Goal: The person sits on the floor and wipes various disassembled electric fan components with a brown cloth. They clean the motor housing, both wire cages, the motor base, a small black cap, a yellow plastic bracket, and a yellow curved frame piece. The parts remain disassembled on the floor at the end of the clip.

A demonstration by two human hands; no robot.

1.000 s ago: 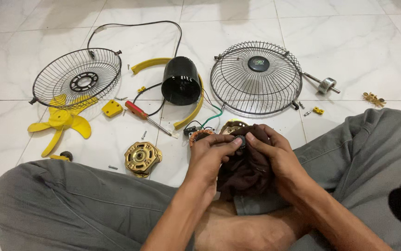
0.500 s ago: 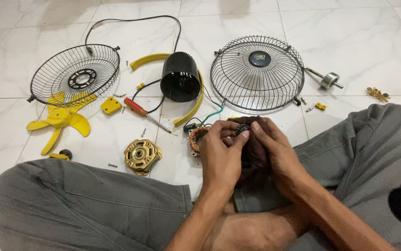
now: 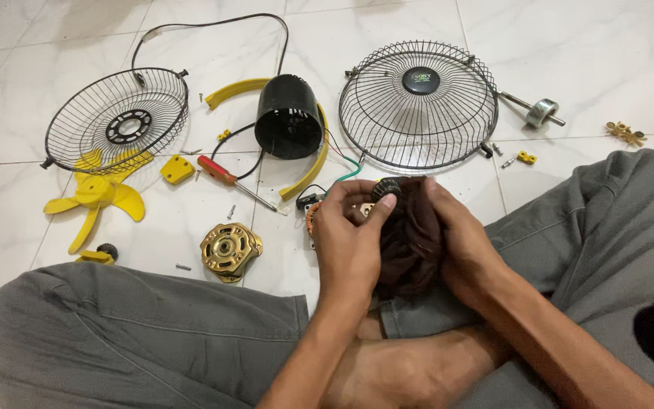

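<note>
Head view — white marble floor tiles (image 3: pixel 569 45), fan parts scattered.

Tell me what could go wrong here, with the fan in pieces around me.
Loose screws lie scattered on the white floor; a knee could knock them away. The wired copper winding sits right under the left hand, so its wires might snag. The small dark part could slip from the brown cloth.

I've lifted both hands further from my lap; the dark cloth (image 3: pixel 410 238) now bunches around the small round part (image 3: pixel 386 188).
</note>
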